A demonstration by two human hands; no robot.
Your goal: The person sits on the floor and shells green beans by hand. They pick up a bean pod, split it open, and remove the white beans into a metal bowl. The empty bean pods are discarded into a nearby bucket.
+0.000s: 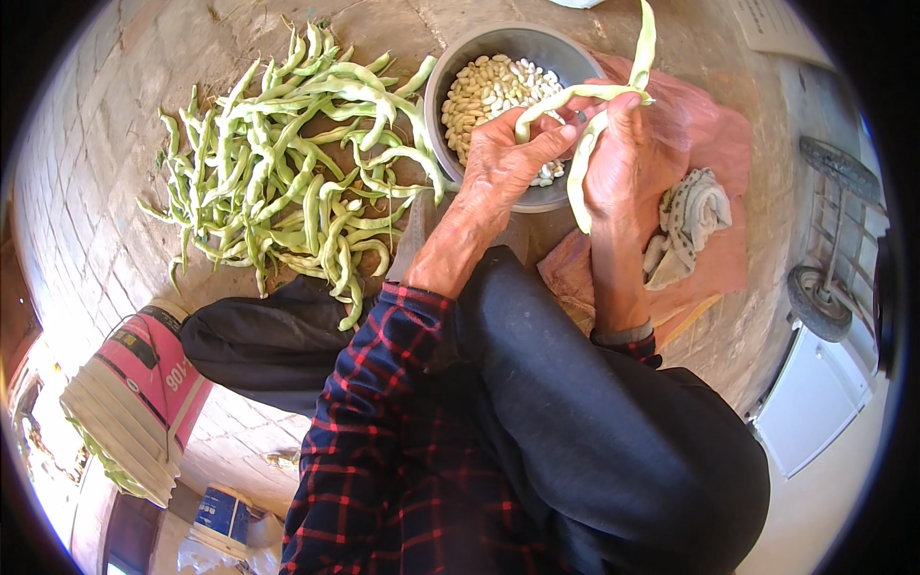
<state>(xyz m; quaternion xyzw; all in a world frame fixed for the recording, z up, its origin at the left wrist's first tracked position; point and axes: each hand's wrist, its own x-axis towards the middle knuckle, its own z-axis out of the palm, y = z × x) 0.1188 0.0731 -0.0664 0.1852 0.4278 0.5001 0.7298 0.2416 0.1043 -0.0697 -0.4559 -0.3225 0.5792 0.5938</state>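
My left hand (507, 154) pinches one end of a curved green bean pod (575, 93) between thumb and fingers, above the bowl's right half. My right hand (617, 147) is close beside it, with several pods between thumb and palm; one pod (583, 169) hangs down along the palm and another (644, 47) points up. Beneath the hands, a round grey bowl (443, 65) holds many pale shelled beans (496, 92). A large loose pile of green bean pods (273, 151) lies on the floor left of the bowl.
A pink plastic sheet (722, 144) and a crumpled patterned cloth (690, 215) lie to the right. My bent knees are near the bowl. A pink-and-white bucket (144, 388) lies at the left, a blue-labelled container (221, 514) below it. A wheeled metal cart (834, 237) stands far right.
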